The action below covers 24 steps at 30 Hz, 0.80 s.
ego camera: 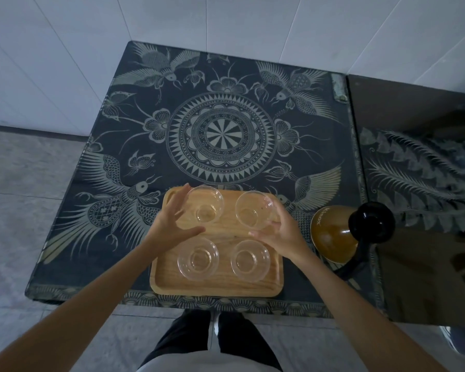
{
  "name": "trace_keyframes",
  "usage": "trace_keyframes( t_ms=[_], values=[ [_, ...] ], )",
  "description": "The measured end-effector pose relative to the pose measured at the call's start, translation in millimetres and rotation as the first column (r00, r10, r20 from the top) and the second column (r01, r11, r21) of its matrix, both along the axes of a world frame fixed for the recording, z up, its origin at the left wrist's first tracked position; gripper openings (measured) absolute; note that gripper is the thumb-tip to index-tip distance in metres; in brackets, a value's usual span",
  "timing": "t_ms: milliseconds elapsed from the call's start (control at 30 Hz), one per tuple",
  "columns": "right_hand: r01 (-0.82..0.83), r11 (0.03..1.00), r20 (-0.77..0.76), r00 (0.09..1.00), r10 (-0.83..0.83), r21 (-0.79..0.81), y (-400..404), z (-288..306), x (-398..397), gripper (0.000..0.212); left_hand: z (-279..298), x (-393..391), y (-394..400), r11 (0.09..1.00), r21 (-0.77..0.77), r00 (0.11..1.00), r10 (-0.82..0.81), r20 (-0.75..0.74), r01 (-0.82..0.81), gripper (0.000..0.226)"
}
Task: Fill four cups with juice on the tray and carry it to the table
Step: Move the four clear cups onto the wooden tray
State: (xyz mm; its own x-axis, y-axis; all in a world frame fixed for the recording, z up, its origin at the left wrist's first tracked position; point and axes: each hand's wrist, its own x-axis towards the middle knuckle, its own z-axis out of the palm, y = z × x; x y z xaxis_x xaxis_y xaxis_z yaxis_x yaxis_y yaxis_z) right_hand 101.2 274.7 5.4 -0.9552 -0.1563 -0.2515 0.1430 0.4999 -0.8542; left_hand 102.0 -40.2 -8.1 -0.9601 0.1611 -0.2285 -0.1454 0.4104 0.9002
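One patterned dark table (226, 135), white tiled wall (65, 49), grey floor (24, 183)

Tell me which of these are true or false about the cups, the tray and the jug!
1. Four cups stand on the tray. True.
2. The cups are full of juice. False: all four look empty, like the near left cup.
3. The jug stands on the tray. False: it stands on the table, to the right of the tray.
4. The left hand is open beside the far left cup. True.
5. The right hand holds the jug. False: it is at the far right cup.
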Motion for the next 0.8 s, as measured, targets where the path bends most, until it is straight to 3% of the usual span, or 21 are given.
trace_keyframes(
  t_ms=[200, 500, 600, 733, 800],
  values=[
    [-0.001, 1.0, -0.023, 1.0, 0.001, 0.007, 15, 15, 6, 0.085, 15, -6, -16, 0.999, 0.037, 1.0, 0.007, 0.007, -0.007, 0.118],
    [0.12, 0.991, -0.1, 0.987, -0.125, -0.053, 25, 45, 14, 0.07, 48, -10, -17, 0.981, -0.049, 0.97, -0.191, -0.147, 0.186, 0.125],
    [0.155, 0.987, -0.195, 0.968, -0.16, -0.04, 18, 60, 11, 0.073, 56, -15, -12, 0.982, -0.081, 0.965, -0.184, -0.185, 0.172, 0.123],
    [0.207, 0.976, -0.436, 0.886, -0.155, 0.074, 11, 77, 5, 0.076, 71, -24, 2, 0.974, -0.139, 0.935, -0.214, -0.281, 0.181, 0.116],
    [0.238, 0.962, -0.485, 0.862, -0.145, 0.135, 10, 82, 3, 0.08, 80, -30, 11, 0.965, -0.178, 0.923, -0.239, -0.302, 0.192, 0.114]
  ],
)
